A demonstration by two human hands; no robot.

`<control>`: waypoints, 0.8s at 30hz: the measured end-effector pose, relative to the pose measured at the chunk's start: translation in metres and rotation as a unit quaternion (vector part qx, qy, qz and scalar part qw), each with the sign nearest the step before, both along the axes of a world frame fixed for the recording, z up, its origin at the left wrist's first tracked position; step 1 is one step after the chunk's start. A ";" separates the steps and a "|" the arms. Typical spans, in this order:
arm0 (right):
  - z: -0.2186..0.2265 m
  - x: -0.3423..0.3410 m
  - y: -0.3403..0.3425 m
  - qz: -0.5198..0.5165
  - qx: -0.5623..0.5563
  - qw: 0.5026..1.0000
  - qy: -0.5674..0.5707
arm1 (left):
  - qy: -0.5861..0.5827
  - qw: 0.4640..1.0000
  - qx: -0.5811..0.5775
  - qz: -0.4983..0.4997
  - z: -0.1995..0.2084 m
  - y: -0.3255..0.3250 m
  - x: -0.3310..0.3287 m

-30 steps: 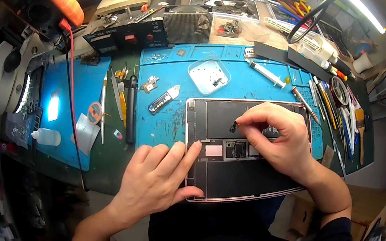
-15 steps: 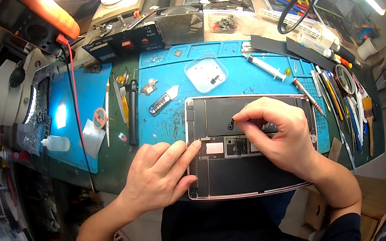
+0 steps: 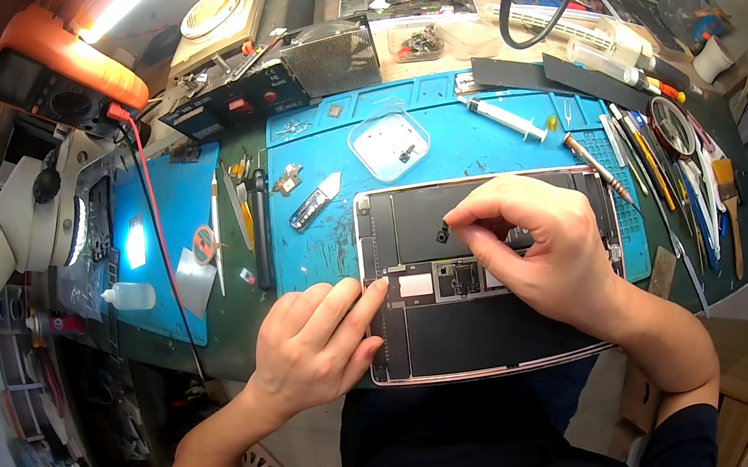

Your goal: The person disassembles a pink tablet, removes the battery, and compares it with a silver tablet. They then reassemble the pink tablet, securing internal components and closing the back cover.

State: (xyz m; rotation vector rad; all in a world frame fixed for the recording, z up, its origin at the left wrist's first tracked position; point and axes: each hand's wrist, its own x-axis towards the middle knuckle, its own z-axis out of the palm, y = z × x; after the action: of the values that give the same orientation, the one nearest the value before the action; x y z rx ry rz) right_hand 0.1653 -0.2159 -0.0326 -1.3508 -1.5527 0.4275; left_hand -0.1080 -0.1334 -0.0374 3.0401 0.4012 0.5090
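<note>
An opened tablet (image 3: 469, 336) lies with its insides up: black battery panels, a circuit board (image 3: 460, 280) along the middle and a pale pink patch (image 3: 416, 286). My left hand (image 3: 315, 345) rests at its left edge, fingers stretched out, the index fingertip touching the frame. Over the upper battery panel, my right hand (image 3: 542, 241) pinches a small black camera module (image 3: 442, 232) between thumb and index finger. The module hangs just left of those fingertips. My right hand hides part of the tablet's right half.
On the blue mat stand a clear dish (image 3: 390, 146) with small parts, a multi-blade pocket tool (image 3: 315, 202) and a syringe (image 3: 506, 119). A screwdriver (image 3: 594, 166) lies by the tablet's right corner. Several tools and a brush (image 3: 728, 189) lie right; a multimeter (image 3: 61, 82) stands upper left.
The view has shifted slightly, so the bench appears moved. Both hands keep nearly the same place on the tablet, and the camera module stays in my right fingers.
</note>
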 end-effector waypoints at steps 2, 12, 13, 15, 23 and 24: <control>0.001 0.001 0.000 -0.001 0.002 1.000 -0.002 | 0.002 1.000 -0.001 0.001 0.001 0.000 0.001; -0.003 0.003 0.002 -0.012 0.007 1.000 0.004 | -0.012 1.000 -0.022 0.009 0.001 0.001 -0.003; -0.003 0.004 0.002 -0.013 0.009 1.000 0.002 | -0.016 0.999 -0.028 0.011 0.002 0.002 -0.004; -0.004 0.004 0.002 -0.016 0.013 1.000 -0.001 | -0.076 0.995 -0.062 -0.020 -0.001 0.005 0.005; -0.006 0.006 0.003 -0.019 0.024 1.000 0.005 | -0.055 0.992 -0.095 -0.067 -0.008 0.012 0.008; -0.006 0.006 0.003 -0.020 0.024 1.000 0.003 | -0.050 0.992 -0.088 -0.068 -0.007 0.012 0.009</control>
State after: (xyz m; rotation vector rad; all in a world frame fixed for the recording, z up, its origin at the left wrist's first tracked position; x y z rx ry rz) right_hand 0.1717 -0.2128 -0.0387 -1.3401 -1.5200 0.3666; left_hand -0.0992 -0.1217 -0.0445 2.8325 0.2198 0.5823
